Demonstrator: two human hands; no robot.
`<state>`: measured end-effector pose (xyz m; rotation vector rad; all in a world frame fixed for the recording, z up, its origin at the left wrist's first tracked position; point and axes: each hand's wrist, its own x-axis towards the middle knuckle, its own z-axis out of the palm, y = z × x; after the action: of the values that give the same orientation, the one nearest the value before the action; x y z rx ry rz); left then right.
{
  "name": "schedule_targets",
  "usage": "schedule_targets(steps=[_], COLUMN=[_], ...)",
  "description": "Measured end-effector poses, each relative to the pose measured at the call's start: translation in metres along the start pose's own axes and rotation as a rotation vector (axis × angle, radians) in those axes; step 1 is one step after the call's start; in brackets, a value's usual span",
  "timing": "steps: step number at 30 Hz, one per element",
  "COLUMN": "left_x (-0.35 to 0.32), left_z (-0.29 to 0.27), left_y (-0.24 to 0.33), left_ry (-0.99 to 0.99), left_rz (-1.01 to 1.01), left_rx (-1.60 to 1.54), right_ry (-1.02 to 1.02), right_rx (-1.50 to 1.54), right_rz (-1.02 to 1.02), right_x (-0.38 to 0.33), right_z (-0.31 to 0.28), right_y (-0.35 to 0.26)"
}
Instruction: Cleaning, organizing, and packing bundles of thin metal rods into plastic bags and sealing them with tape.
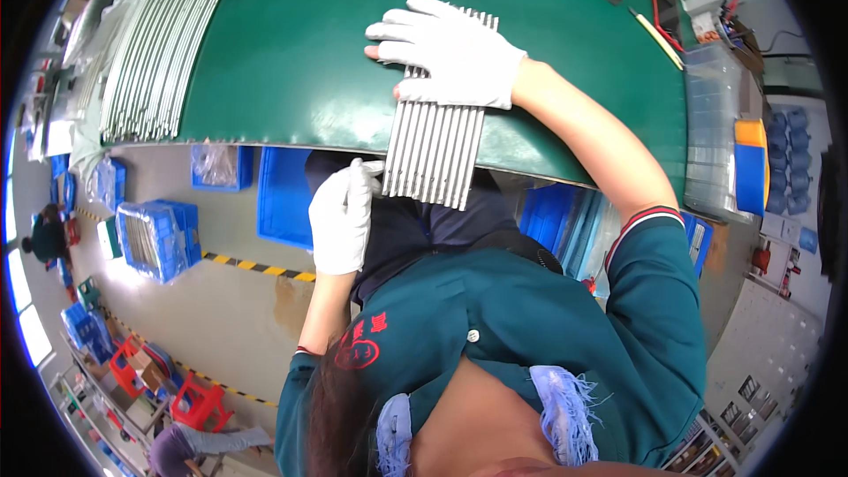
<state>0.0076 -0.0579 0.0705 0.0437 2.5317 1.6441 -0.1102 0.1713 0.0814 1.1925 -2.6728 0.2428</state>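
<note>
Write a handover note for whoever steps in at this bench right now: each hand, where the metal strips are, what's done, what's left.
Right hand: gloved, flat on top of the batch of metal strips, pressing it to the green table.
Left hand: gloved, at the batch's near left corner, where the strips overhang the table edge.
Done: strips lie side by side, near ends roughly level.
Left: the batch is still half off the edge; a second row of strips waits far left on the table.
</note>
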Motion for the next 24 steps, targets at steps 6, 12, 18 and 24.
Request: schedule_targets(steps=[6,12,18,24], left_x=[0.008,0.005,0.002,0.01], left_z=[0.012,0.021,-0.001,-0.033], left_y=[0.007,0.013,-0.014,0.001], left_ry=[-0.32,-0.325,-0.3,-0.108], left_rz=[-0.365,-0.344,-0.169,-0.096], left_rx=[-0.171,-0.3,-0.2,-0.111], right_ry=[0.005,0.118,0.737,0.182], right_rx=[0.215,0.206,-0.049,-0.445], right_rz=[0.036,0.062,0.592,1.366], right_x=[-0.001,-0.009,-0.091,-0.229], right_z=[-0.014,-0.013,-0.061,-0.077], right_y=[-0.003,0.001,0.057,0.124])
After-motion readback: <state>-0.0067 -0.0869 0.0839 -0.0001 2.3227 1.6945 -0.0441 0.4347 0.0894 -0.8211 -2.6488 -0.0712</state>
